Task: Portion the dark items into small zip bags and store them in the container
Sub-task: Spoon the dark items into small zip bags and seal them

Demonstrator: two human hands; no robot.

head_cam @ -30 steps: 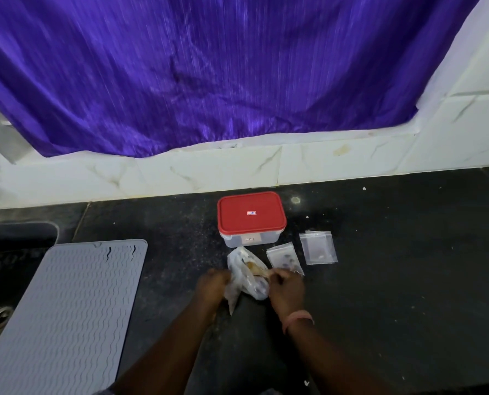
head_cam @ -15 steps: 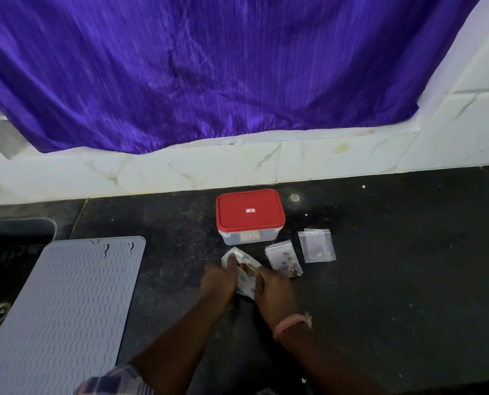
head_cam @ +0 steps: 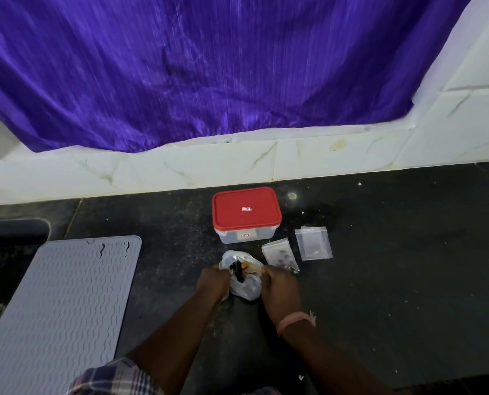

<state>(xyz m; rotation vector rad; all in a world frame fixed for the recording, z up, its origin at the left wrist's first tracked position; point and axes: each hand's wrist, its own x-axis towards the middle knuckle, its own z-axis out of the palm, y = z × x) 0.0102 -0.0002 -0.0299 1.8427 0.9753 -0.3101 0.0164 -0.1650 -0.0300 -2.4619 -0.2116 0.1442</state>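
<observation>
Head view, landmark: we place everything from the red-lidded container (head_cam: 246, 214) on the counter (head_cam: 394, 252).
Plastic bag (head_cam: 244, 276): just in front of the container; dark items show inside.
Left hand (head_cam: 212, 283): we see it gripping the bag's left edge.
Right hand (head_cam: 280, 286): gripping its right edge.
Filled zip bag (head_cam: 279, 255): front-right of the container.
Empty zip bags (head_cam: 314, 243): right of it.
Grey mat (head_cam: 57, 309): far left.
</observation>
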